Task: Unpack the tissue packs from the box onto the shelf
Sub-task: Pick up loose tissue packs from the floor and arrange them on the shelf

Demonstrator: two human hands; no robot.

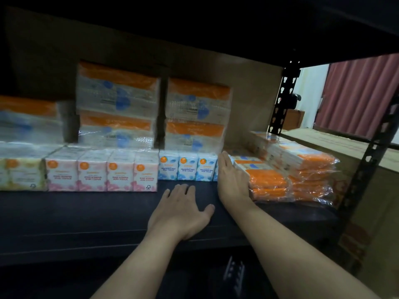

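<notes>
On the dark shelf [86, 214] lies an orange and white tissue pack [267, 184] wrapped in clear plastic, at the right. My right hand [232, 180] presses flat against its left side, fingers straight and pointing back. My left hand [181, 208] rests palm down on the bare shelf with its fingers spread and holds nothing. A second stack of orange packs [306, 167] lies just right of the first. Blue mini tissue packs [187, 169] stand left of my right hand. The box is not in view.
Pink rose-scented packs [101, 175] and yellow packs [21, 175] line the shelf to the left. Tall orange-topped bundles [118, 104] are stacked behind them. A black slotted upright [282, 100] stands at the right rear, and another [364, 169] at the right front.
</notes>
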